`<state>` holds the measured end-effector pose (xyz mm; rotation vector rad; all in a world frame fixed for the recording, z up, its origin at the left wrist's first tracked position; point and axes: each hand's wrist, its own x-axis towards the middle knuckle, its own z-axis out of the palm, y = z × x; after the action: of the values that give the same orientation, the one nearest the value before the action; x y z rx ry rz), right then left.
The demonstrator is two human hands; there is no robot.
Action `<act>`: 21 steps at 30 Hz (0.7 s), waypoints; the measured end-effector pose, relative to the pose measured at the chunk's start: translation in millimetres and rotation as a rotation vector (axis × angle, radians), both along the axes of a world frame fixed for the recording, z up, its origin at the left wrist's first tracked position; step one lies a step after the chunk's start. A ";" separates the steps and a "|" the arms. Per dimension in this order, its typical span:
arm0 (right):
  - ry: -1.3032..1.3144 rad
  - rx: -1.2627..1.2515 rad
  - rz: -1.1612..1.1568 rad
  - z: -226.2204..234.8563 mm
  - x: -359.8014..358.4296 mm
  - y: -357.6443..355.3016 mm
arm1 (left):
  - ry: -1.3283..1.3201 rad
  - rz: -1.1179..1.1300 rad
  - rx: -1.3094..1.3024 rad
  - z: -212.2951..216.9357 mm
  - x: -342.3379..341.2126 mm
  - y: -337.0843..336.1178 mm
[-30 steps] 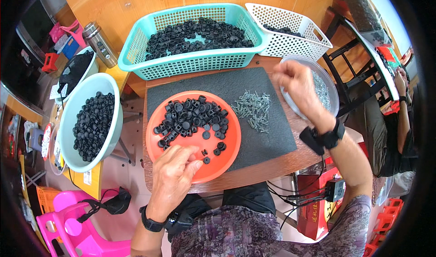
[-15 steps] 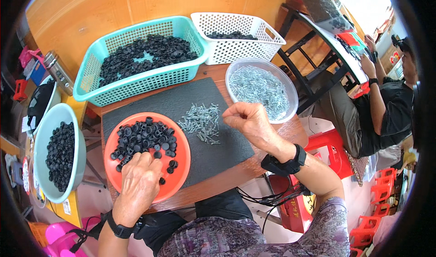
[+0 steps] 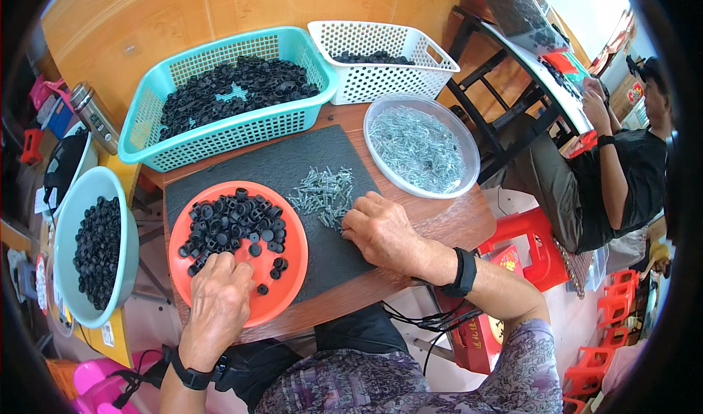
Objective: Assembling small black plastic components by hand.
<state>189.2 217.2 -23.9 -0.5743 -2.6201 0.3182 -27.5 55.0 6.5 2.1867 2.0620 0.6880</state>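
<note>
My left hand [image 3: 220, 295] is over the near left part of a red-orange plate [image 3: 282, 300]. Its fingers curl down at the edge of a heap of small black plastic caps [image 3: 238, 220]; what they grip, if anything, is hidden. Beside the plate, a loose pile of silver screws [image 3: 322, 191] lies on a dark grey mat [image 3: 256, 163]. At the pile's near right edge is my right hand [image 3: 384, 231], fingertips bent together and pointing left. Whatever is between those fingertips cannot be made out.
Behind the mat stand a turquoise basket [image 3: 234, 137] of black parts and a white basket [image 3: 392, 81]. A clear tub [image 3: 469, 180] of screws is at the right. Left are a pale green basin [image 3: 132, 267] and a steel flask [image 3: 94, 114]. Another person [image 3: 622, 165] works at far right.
My right hand has come down and left to the screw pile from beside the clear tub. My left hand has shifted slightly left and nearer me on the plate.
</note>
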 end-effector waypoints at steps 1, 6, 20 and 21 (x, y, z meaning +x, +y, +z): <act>-0.001 0.000 0.003 0.5 -0.7 -0.2 | 0.006 0.003 -0.003 0.0 -0.4 -1.3; 0.026 -0.040 -0.021 1.6 -0.2 -0.1 | -0.012 0.019 0.012 -0.5 -3.1 -5.9; 0.066 -0.188 -0.022 10.0 2.5 -3.1 | 0.163 -0.062 -0.024 4.8 -2.9 -10.4; 0.077 -0.207 -0.041 10.3 2.6 -3.8 | 0.165 -0.051 -0.011 3.1 -3.0 -10.5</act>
<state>191.8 213.4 -13.6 -0.6689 -2.5149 0.5913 -30.5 44.5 9.5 2.3546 2.0687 0.5056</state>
